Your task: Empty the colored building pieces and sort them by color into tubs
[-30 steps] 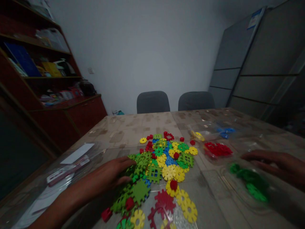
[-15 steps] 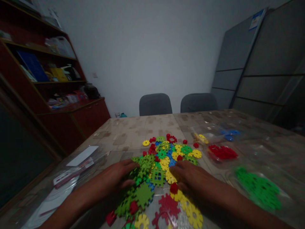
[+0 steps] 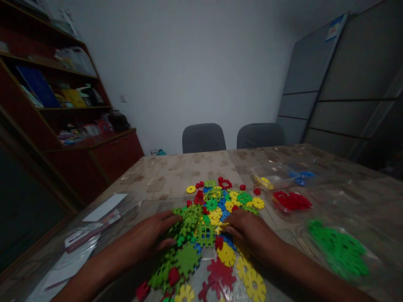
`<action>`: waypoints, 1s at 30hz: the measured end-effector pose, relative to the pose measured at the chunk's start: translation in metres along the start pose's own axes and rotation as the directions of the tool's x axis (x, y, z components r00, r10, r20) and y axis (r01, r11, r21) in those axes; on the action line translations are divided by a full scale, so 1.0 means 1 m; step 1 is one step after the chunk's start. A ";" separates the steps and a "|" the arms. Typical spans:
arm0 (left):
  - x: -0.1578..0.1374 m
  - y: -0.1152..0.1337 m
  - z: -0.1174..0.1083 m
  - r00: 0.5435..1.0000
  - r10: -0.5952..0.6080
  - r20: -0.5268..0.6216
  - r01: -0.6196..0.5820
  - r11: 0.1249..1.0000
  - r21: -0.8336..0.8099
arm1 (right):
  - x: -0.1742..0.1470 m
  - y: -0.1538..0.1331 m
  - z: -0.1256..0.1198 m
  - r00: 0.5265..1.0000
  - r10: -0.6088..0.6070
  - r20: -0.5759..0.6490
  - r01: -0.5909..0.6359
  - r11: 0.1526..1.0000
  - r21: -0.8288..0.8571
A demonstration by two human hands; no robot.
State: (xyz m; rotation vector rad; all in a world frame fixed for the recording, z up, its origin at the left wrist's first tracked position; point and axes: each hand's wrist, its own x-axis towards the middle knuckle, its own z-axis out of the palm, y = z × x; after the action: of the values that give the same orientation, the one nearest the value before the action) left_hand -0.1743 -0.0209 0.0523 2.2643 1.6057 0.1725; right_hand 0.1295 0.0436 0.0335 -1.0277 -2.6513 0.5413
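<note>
A heap of plastic building pieces (image 3: 215,214) in green, yellow, red and blue lies on the table before me. My left hand (image 3: 160,230) rests at its left edge against green toothed pieces (image 3: 189,217), thumb and fingers apart. My right hand (image 3: 244,226) is at the right side, its fingertips closed on a yellow flower-shaped piece (image 3: 221,227) that is tipped up and mostly seen edge-on. Just below are a red block (image 3: 219,242) and another yellow flower-shaped piece (image 3: 226,255). Between my forearms lie a dark red gear-shaped piece (image 3: 220,274) and a green square plate (image 3: 205,235).
At the right are clear bags or trays with red pieces (image 3: 291,201), green pieces (image 3: 338,247), blue pieces (image 3: 301,178) and yellow pieces (image 3: 263,182). White cards (image 3: 105,207) in clear plastic lie at the left. Two grey chairs (image 3: 204,137) stand beyond the table (image 3: 182,170).
My right hand has closed on a yellow flower-shaped piece and tipped it up from lying flat. The red block nearby has shifted left. My left hand has hardly moved.
</note>
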 end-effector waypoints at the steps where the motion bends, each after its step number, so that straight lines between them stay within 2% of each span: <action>1: 0.000 0.001 0.000 1.000 0.001 0.000 -0.001 1.000 -0.003 | 0.000 0.000 -0.003 1.000 -0.014 -0.008 0.014 1.000 0.002; 6: 0.000 0.004 -0.001 1.000 0.020 -0.009 -0.020 1.000 -0.021 | -0.003 0.008 -0.024 0.997 0.010 -0.071 -0.010 1.000 -0.004; 9: -0.001 0.006 -0.001 1.000 0.023 -0.017 -0.024 1.000 -0.016 | -0.003 0.012 -0.028 0.995 0.041 -0.088 -0.040 0.999 0.006; 14: -0.001 0.004 -0.001 1.000 0.011 -0.003 -0.011 0.999 0.042 | -0.001 0.013 -0.019 0.999 0.046 0.018 -0.047 0.998 0.040; 18: 0.001 0.005 0.000 1.000 0.005 0.005 -0.006 0.999 0.037 | -0.006 0.014 -0.026 0.995 0.094 0.047 -0.095 0.995 0.015; 24: 0.002 0.011 -0.004 1.000 -0.002 0.007 0.002 0.999 0.035 | -0.020 0.010 -0.035 0.944 0.155 0.293 -0.147 0.988 -0.049; 30: 0.000 0.009 -0.002 1.000 0.012 -0.011 -0.012 1.000 0.003 | -0.020 0.000 -0.035 0.954 0.152 0.258 -0.157 0.988 -0.001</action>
State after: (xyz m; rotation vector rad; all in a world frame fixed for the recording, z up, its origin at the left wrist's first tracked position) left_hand -0.1667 -0.0232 0.0577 2.2802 1.5989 0.1861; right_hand 0.1566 0.0389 0.0630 -1.2437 -2.7931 0.7811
